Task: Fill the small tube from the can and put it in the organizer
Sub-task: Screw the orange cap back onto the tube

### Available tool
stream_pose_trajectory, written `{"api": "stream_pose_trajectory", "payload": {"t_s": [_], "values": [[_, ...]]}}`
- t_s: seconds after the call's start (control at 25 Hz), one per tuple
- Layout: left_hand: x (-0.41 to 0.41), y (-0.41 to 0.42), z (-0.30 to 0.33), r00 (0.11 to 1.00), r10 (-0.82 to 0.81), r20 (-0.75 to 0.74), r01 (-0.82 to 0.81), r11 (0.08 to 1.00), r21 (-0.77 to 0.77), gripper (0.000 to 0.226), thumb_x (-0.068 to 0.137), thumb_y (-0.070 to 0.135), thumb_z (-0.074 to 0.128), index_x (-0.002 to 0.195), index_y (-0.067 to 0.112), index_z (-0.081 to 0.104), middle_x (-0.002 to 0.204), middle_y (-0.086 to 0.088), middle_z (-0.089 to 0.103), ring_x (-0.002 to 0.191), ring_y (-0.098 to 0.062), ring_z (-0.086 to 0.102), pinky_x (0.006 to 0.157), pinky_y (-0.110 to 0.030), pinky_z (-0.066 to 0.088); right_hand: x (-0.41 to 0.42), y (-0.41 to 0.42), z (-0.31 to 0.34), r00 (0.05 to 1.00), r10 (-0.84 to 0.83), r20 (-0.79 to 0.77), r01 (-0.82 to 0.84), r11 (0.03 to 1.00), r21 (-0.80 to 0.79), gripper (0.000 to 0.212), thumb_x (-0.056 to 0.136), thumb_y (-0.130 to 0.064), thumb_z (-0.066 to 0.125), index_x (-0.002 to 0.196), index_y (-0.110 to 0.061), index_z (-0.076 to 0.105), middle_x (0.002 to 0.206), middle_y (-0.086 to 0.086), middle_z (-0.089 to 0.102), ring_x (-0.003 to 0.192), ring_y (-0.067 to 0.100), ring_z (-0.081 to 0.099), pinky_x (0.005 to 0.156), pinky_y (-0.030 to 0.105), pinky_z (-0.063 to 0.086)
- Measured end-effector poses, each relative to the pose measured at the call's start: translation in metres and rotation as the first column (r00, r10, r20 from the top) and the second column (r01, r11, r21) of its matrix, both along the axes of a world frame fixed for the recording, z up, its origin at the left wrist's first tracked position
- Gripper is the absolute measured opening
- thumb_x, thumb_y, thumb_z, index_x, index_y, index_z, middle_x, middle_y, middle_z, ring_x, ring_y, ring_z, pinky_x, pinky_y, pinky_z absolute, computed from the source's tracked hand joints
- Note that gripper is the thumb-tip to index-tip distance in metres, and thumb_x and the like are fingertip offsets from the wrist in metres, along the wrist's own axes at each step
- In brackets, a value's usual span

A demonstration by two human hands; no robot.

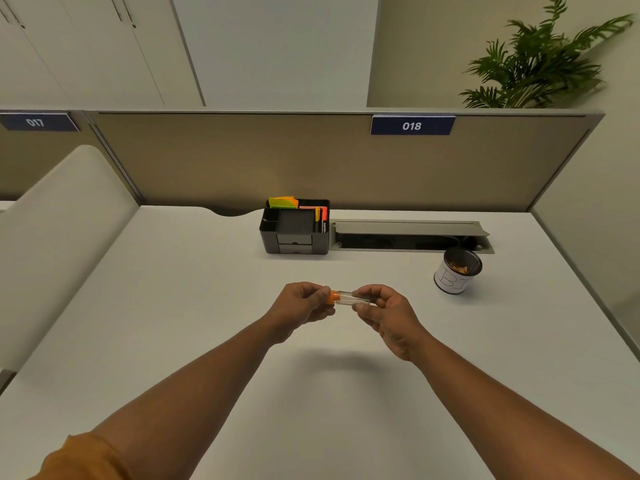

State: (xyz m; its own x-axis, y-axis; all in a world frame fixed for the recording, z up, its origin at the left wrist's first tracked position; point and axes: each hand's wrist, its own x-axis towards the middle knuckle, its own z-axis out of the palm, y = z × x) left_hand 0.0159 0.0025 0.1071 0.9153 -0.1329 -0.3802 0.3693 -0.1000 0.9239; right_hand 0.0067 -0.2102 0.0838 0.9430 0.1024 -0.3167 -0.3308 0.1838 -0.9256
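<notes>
White desk, and above its near middle the left hand [300, 304] pinches the orange cap [333, 296] while the right hand [384, 310] pinches the clear, seemingly empty tube [350, 298] — uncapping, I'd say, then right to the can [456, 270], the organizer [295, 227] waiting at the far edge.

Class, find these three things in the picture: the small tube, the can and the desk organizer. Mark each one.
small tube [349, 298]: head view, on the clear body between the two hands.
can [450, 280]: head view, on its white side wall.
desk organizer [294, 242]: head view, on its black front face.
</notes>
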Motion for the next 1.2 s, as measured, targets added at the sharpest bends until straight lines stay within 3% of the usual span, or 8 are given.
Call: {"api": "stream_pose_trajectory", "payload": {"t_s": [0.28,0.72,1.08,1.2], "values": [[-0.0008,-0.0051,0.0019,1.0,0.019,-0.007,-0.018,0.998,0.059,0.032,0.098,0.037,0.059,0.096,0.009,0.074,0.081,-0.012,0.079,0.073,-0.022,0.077,0.061,-0.023,0.06,-0.0016,-0.005,-0.0003,0.999,0.043,0.029,-0.042,0.999,-0.034,0.029,0.084,0.007,0.071,0.096,-0.019,0.076,0.103,0.007,0.077,0.097,0.028,0.072,0.088,0.036,0.058],[0.0046,-0.0076,0.0054,0.997,0.029,-0.068,-0.019,0.988,0.15,0.042,0.097,0.041,0.058,0.096,0.001,0.073,0.073,-0.012,0.076,0.06,-0.019,0.073,0.052,-0.022,0.055,0.0017,-0.0037,0.0008,0.995,0.082,0.048,-0.078,0.994,-0.078,0.036,0.083,0.013,0.068,0.093,-0.02,0.078,0.104,0.003,0.077,0.095,0.026,0.072,0.085,0.036,0.059],[0.0035,-0.0087,0.0078,0.998,0.017,-0.059,-0.016,1.0,0.003,0.025,0.096,0.023,0.065,0.111,0.004,0.071,0.099,-0.02,0.077,0.089,-0.028,0.076,0.074,-0.029,0.062,-0.0015,-0.0048,0.0024,1.0,-0.002,0.028,0.003,1.0,-0.016,0.028,0.08,0.007,0.075,0.102,-0.011,0.073,0.099,0.011,0.077,0.092,0.028,0.073,0.075,0.027,0.058],[0.0016,-0.0091,0.0076,0.998,0.02,-0.06,-0.022,0.999,-0.027,0.024,0.095,0.018,0.067,0.111,0.001,0.071,0.102,-0.02,0.076,0.09,-0.029,0.075,0.079,-0.03,0.062,-0.0047,-0.0047,0.0042,0.999,-0.005,0.045,0.008,0.999,-0.052,0.028,0.081,0.007,0.074,0.102,-0.011,0.072,0.096,0.008,0.078,0.09,0.026,0.074,0.075,0.026,0.058]]}}
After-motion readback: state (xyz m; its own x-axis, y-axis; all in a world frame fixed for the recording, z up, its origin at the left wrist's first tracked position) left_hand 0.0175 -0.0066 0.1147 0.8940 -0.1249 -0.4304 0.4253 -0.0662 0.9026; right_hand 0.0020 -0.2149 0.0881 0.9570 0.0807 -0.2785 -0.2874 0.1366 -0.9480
